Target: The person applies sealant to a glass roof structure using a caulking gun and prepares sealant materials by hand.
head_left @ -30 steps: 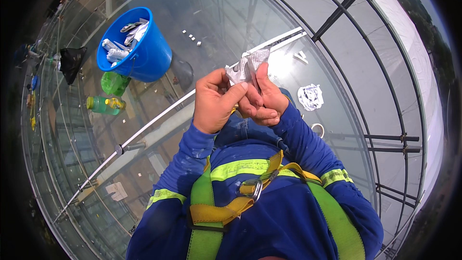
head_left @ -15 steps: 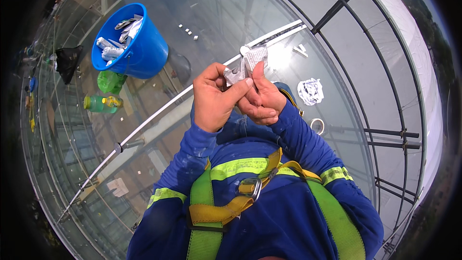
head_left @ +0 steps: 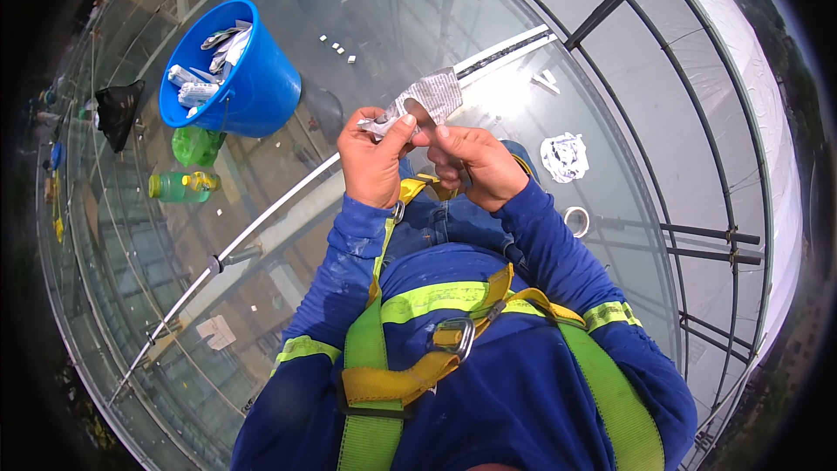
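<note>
- Left hand [head_left: 370, 164]: thumb and fingers pinch printed paper [head_left: 442, 92], held up over glass panel [head_left: 392, 17].
- Right hand [head_left: 484, 161]: fingers curled, gripping thin grey strip [head_left: 421, 112] against the paper.
- Blue bucket [head_left: 277, 92] left; white wad [head_left: 564, 158] right.

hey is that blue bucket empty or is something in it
Not empty: white papers show inside the blue bucket; how deep they go, I cannot tell.

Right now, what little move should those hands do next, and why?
Maybe the right hand should slide the grey blade gently along the printed paper: the left hand pinches that paper, and the right hand seems to hold the blade against it.
</note>
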`<state>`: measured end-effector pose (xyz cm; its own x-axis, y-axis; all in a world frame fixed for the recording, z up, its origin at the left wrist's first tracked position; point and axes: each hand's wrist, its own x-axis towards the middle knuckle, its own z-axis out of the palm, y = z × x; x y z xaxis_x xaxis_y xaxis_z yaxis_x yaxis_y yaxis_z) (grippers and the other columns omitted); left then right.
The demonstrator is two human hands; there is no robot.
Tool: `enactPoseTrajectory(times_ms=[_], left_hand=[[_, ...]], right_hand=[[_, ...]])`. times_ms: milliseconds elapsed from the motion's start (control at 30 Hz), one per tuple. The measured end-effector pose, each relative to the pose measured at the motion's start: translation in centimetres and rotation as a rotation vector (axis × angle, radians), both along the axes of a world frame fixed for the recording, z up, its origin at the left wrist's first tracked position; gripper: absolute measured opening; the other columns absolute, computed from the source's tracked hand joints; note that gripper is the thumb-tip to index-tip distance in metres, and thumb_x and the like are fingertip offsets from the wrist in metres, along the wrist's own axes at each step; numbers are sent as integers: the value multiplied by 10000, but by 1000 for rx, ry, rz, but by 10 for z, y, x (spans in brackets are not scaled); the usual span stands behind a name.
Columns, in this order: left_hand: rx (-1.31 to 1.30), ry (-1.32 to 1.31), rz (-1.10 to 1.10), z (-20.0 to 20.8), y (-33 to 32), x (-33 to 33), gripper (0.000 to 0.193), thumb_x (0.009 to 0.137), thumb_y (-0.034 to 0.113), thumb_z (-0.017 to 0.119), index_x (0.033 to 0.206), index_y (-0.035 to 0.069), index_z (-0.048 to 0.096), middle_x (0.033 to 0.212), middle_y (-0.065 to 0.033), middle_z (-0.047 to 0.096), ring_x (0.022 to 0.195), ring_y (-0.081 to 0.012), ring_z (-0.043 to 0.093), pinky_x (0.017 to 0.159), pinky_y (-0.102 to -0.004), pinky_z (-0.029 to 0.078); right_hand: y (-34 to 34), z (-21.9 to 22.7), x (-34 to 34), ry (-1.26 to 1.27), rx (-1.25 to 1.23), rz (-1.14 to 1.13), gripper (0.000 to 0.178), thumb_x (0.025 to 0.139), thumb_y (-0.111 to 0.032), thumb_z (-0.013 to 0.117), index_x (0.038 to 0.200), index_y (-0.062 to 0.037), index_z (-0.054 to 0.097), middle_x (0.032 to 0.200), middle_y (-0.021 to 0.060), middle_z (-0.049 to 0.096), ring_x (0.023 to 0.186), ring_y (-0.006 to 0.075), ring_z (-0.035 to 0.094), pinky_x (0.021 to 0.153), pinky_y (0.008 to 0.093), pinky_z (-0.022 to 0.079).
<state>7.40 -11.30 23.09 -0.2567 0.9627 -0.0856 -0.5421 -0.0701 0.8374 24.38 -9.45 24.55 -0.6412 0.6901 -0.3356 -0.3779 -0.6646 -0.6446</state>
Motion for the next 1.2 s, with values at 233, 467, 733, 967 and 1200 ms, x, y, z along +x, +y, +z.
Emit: enactPoseTrajectory(times_ms=[233,467,733,967,1200], left_hand=[[-50,4,33,-3,-1,11,166,882,-34,702,966,27,572,886,-81,675,779,-155,680,676,-294,595],[-128,72,209,-47,5,-6,201,862,-12,737,928,16,549,849,-92,671,745,-161,681,696,-305,610],[-391,166,2,-203,50,-82,278,943,46,634,1194,8,518,1078,-136,658,866,-231,700,678,-387,631],[-666,605,21,-251,89,-62,196,980,135,584,1093,-24,566,941,-152,660,679,-226,705,391,-317,548],[-847,821,-4,-252,117,-45,186,982,167,577,1064,0,586,800,-131,655,550,-197,678,334,-309,474]], right_hand=[[-2,-7,-14,-290,186,-215,230,967,-169,665,1092,24,672,733,-14,605,568,52,530,475,221,404],[15,-62,-13,-687,489,-112,257,969,-171,633,1091,53,669,770,33,654,629,72,591,536,234,464],[155,-217,66,-1156,471,-513,233,865,-136,706,1071,-31,731,841,147,738,715,219,713,700,357,562],[246,-316,78,-1373,412,-499,200,811,-124,770,1000,-61,755,819,101,739,751,183,699,727,330,545],[272,-361,65,-1338,326,-419,173,804,-139,781,959,-62,766,836,122,748,733,201,709,724,333,545]])
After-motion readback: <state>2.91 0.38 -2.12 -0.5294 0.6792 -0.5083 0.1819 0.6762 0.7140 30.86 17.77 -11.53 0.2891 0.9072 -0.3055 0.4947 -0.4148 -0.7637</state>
